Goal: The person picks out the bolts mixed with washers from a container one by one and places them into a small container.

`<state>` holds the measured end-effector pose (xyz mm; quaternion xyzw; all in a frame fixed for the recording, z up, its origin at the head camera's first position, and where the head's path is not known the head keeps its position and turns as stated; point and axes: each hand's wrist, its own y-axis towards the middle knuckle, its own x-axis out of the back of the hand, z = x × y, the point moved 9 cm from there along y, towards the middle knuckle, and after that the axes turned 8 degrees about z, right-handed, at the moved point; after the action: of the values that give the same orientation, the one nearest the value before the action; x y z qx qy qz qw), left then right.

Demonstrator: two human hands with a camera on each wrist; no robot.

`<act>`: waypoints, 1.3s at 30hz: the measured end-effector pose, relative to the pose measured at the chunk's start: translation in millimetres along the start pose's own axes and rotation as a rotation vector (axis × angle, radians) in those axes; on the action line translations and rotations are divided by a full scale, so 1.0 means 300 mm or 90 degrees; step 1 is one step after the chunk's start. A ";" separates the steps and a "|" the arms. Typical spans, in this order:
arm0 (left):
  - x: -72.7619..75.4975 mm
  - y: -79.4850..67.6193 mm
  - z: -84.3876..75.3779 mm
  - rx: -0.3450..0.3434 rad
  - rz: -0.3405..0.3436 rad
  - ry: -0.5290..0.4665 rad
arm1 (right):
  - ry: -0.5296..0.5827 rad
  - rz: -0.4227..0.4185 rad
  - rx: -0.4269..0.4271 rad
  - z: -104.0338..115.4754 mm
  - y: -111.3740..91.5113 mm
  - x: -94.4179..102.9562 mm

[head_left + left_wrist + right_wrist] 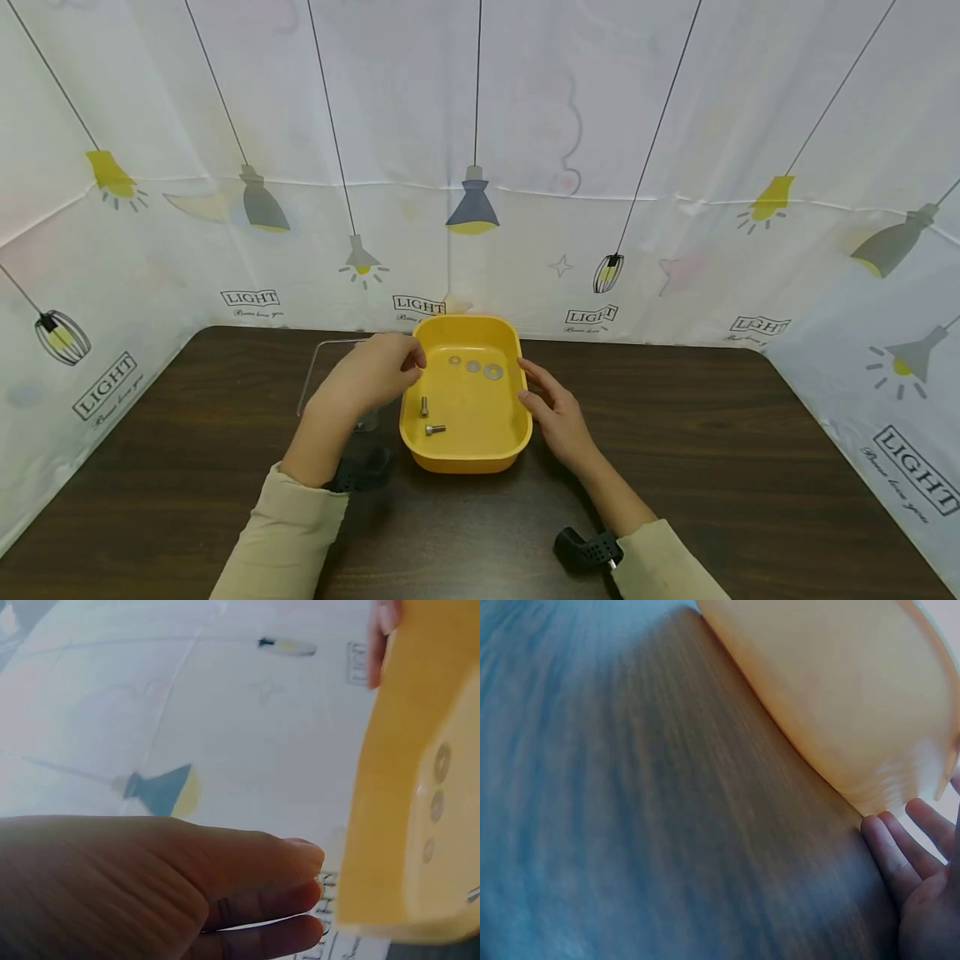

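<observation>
On the dark surface (450,533) sits the yellow tray (468,462), between both hands. At its near end, 2 screws (434,430) lie apart, pointing different ways. The right hand (557,414), its fingers spread and fairly straight, touches the tray's right side. The left hand (371,371), thumb and fingers drawn together, is at the left rim; whether it pinches anything, I cannot tell. Farther in, 3 washers (473,367) make a row. Behind hangs a lamp-print curtain (525,233).

Head view is bright; wrist views look hazy; the table (450,533) shines faintly.
</observation>
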<state>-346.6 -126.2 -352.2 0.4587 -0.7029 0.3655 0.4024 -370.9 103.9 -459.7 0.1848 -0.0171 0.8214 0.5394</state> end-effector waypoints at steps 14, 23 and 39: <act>-0.157 0.057 -0.083 -0.058 0.105 0.050 | 0.005 0.001 -0.001 -0.002 0.001 0.001; -0.216 0.060 -0.111 -0.048 0.085 0.159 | 0.005 0.002 -0.007 0.002 0.000 0.001; -0.257 0.085 -0.094 -0.044 0.072 0.135 | 0.006 -0.001 -0.008 0.000 0.001 -0.003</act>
<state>-344.4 -66.2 -413.9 0.3630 -0.6933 0.4098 0.4686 -370.9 103.0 -460.0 0.1773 -0.0193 0.8217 0.5413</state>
